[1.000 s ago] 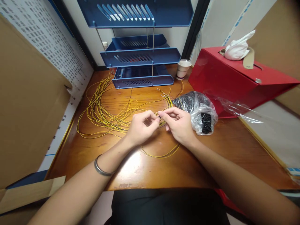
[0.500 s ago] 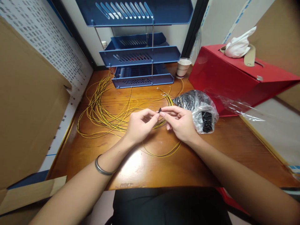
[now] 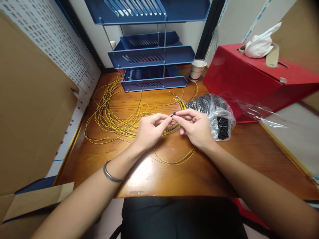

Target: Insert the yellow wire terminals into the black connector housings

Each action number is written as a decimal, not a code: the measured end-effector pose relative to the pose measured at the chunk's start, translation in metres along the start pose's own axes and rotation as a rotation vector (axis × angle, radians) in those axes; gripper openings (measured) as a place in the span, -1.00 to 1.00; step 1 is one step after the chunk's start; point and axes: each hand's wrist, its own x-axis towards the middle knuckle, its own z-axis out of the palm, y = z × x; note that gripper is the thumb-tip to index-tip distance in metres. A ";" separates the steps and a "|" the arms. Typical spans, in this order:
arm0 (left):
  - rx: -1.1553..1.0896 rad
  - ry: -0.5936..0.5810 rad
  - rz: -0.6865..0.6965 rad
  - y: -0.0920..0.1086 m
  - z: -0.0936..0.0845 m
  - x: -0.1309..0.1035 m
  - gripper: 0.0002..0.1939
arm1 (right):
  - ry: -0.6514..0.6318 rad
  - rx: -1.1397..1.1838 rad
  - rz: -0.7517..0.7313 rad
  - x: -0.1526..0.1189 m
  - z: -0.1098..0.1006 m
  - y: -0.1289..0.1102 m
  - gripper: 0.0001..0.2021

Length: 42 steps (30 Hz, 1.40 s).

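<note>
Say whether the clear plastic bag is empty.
Not empty: the clear plastic bag holds black pieces, visible through it; how full, I cannot tell.

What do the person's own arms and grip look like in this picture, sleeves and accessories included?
The left grip and right grip are ungloved human hands. No sleeves show on the left forearm or right forearm. A slim dark grey band circles the left wrist; none shows on the right.

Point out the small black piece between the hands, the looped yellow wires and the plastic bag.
Small black piece (image 3: 173, 114): head view, its exposed upper part.
Yellow wires (image 3: 103, 103): head view, left side of the loops.
Plastic bag (image 3: 214, 114): head view, its crumpled clear middle.
</note>
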 end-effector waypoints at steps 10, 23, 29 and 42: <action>-0.137 -0.067 -0.032 -0.004 0.002 0.000 -0.59 | 0.006 0.019 -0.011 0.000 0.001 -0.002 -0.70; -0.087 -0.062 0.002 0.000 0.000 -0.001 -0.77 | 0.013 -0.058 -0.027 0.003 -0.001 0.003 -0.65; -0.130 -0.030 -0.046 0.000 0.001 -0.001 -0.77 | 0.015 -0.048 -0.060 0.004 -0.002 0.006 -0.70; 0.016 0.004 0.044 0.006 -0.001 -0.001 -0.83 | 0.000 -0.066 -0.097 0.001 -0.001 0.006 -0.79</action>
